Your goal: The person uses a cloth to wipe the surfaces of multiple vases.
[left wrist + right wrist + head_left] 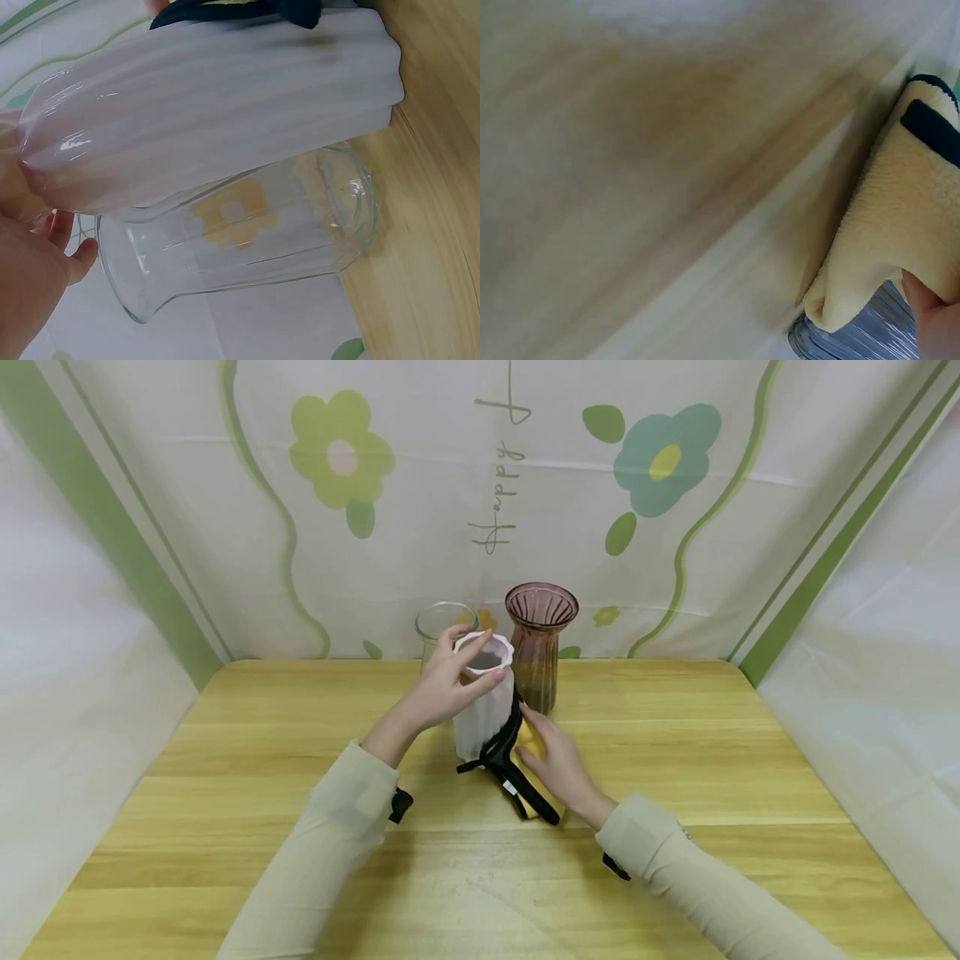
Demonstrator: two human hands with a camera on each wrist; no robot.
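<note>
A white ribbed vase point(476, 718) with a scalloped rim stands near the middle of the table. My left hand point(442, 683) holds it at the top, with fingers and thumb spread around the rim. On the vase's right side, my right hand point(558, 764) holds a folded yellow cloth point(900, 202) with black edging. The cloth's black trim point(504, 758) lies against the lower front of the vase. In the left wrist view a clear glass vase point(240, 232) is right beside the white one, close to the left hand's fingers.
A tall purple-to-amber ribbed glass vase point(534, 664) stands behind the cloth, to the right. The wooden table point(675, 743) meets a white curtain point(420, 552) printed with flowers at its back edge. More white curtain hangs along both sides.
</note>
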